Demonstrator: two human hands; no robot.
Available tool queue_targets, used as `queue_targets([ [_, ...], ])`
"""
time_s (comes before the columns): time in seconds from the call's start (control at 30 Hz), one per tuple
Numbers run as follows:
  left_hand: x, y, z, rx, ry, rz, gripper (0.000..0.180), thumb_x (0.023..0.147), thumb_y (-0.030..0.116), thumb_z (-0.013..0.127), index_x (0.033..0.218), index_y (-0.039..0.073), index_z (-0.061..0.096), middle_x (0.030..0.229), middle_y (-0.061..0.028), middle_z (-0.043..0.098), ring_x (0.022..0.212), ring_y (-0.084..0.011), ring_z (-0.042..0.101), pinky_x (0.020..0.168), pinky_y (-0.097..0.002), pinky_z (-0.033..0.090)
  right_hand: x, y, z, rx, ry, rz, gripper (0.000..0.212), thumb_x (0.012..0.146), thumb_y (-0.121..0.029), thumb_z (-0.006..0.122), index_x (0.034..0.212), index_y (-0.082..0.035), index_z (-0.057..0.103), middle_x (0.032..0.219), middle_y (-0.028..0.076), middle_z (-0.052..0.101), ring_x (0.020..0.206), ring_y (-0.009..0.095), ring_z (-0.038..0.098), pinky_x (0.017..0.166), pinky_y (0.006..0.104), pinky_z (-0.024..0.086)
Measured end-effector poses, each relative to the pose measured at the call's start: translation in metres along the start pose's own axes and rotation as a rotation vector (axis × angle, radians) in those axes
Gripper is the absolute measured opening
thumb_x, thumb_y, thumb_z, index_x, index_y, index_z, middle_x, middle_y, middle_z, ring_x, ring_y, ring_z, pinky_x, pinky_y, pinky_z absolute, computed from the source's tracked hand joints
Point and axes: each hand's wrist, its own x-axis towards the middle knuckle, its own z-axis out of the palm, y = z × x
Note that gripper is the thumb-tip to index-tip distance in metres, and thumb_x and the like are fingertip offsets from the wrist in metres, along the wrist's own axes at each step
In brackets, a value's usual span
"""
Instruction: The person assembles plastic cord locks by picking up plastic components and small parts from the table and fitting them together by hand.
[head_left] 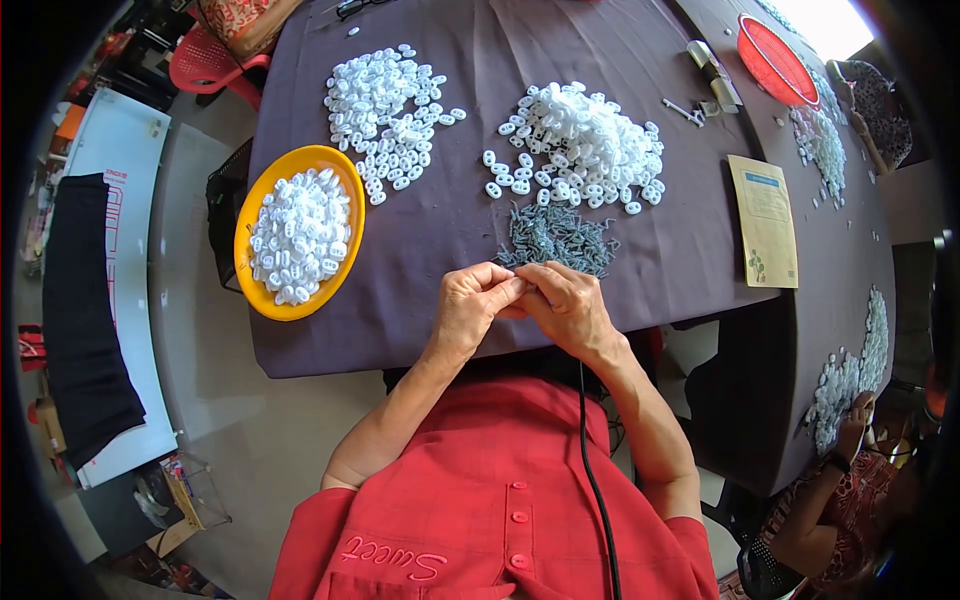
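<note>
My left hand (472, 305) and my right hand (568, 308) meet at the table's near edge, fingertips pinched together. Whatever small thing they hold between them is mostly hidden by the fingers. Just beyond the knuckles lies a heap of small dark grey screw-like pieces (562, 238). Behind that heap spreads a large pile of small white oval plastic parts with two holes (590, 145). A second pile of the same white parts (375, 100) lies farther left. To the left of my hands, a yellow oval bowl (290, 312) is filled with white parts (300, 235).
A tan paper packet (766, 225) lies to the right, with a roll-like object (712, 75) beyond it. A red basket (776, 60) stands far right. Another person's hand (857, 420) works by white parts at lower right. A black cable (598, 490) hangs down my front.
</note>
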Motion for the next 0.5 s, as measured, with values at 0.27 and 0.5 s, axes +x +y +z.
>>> queue_targets([
  [0.27, 0.0027, 0.0010, -0.0053, 0.088, -0.032, -0.020, 0.013, 0.084, 0.008, 0.057, 0.086, -0.004, 0.061, 0.076, -0.0080, 0.062, 0.068, -0.0129, 0.061, 0.062, -0.0250, 0.054, -0.0014, 0.0047, -0.0007, -0.009, -0.068, 0.000, 0.014, 0.073, -0.005, 0.059, 0.086, -0.004, 0.056, 0.069, 0.010, 0.057, 0.060, 0.027, 0.059, 0.050, 0.0343, 0.048],
  [0.5, 0.0014, 0.0015, -0.0032, 0.038, -0.027, -0.045, 0.018, 0.087, 0.011, 0.053, 0.092, -0.005, 0.060, 0.081, -0.0090, 0.062, 0.072, -0.0133, 0.061, 0.064, -0.0257, 0.054, 0.0001, 0.0066, 0.0055, 0.033, -0.017, 0.050, 0.014, 0.073, -0.006, 0.060, 0.086, -0.004, 0.058, 0.068, 0.010, 0.056, 0.060, 0.027, 0.059, 0.052, 0.0348, 0.048],
])
